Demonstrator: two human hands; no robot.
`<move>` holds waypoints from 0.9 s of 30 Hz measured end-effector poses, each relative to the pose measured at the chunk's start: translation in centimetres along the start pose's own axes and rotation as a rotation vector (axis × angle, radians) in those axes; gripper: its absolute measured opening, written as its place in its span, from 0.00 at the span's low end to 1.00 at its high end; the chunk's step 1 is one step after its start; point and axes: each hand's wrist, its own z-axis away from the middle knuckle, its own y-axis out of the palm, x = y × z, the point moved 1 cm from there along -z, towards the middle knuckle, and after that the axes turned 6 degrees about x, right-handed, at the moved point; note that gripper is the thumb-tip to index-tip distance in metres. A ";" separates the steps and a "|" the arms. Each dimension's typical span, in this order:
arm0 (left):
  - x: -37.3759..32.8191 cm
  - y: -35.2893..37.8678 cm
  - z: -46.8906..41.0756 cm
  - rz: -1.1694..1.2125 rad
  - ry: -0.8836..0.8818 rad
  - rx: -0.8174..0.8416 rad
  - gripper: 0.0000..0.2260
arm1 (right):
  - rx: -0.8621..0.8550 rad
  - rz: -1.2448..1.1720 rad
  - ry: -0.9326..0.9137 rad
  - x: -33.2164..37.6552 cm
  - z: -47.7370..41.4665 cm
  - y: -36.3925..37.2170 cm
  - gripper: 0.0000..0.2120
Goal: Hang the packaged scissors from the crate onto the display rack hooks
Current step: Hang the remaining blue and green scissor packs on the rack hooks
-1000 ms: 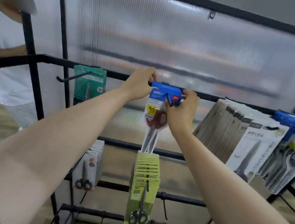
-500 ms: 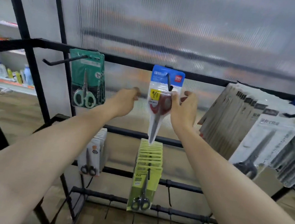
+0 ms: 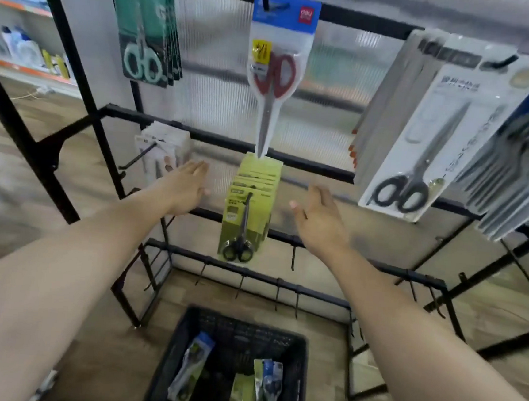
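Red-handled scissors pack [image 3: 276, 70] hanging on the top hook [image 3: 274, 5]; left hand [image 3: 184, 190] and right hand [image 3: 320, 219] spread, empty, above the crate [image 3: 300, 363] holding seemingly 3 packs, whose overlap risks snagging.

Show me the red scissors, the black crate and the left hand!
red scissors [image 3: 274, 75]: head view, on the red handles.
black crate [image 3: 299, 392]: head view, on its right wall.
left hand [image 3: 187, 187]: head view, on its back.

red-handled scissors pack [image 3: 277, 60] | header logo: "deli" | other print illegible
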 end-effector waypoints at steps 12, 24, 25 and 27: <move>0.7 19.1 2.0 0.091 -0.089 0.432 0.30 | 0.252 -0.080 0.131 -9.1 6.1 15.7 0.24; 1.4 44.2 -1.5 0.093 -0.094 0.598 0.32 | 0.449 -0.008 0.229 -20.8 7.0 39.6 0.23; 1.4 47.0 -2.2 0.097 -0.091 0.620 0.33 | 0.470 -0.004 0.234 -22.1 7.0 42.3 0.23; 1.6 52.8 -4.0 0.108 -0.083 0.667 0.33 | 0.516 0.025 0.230 -24.5 7.0 47.8 0.23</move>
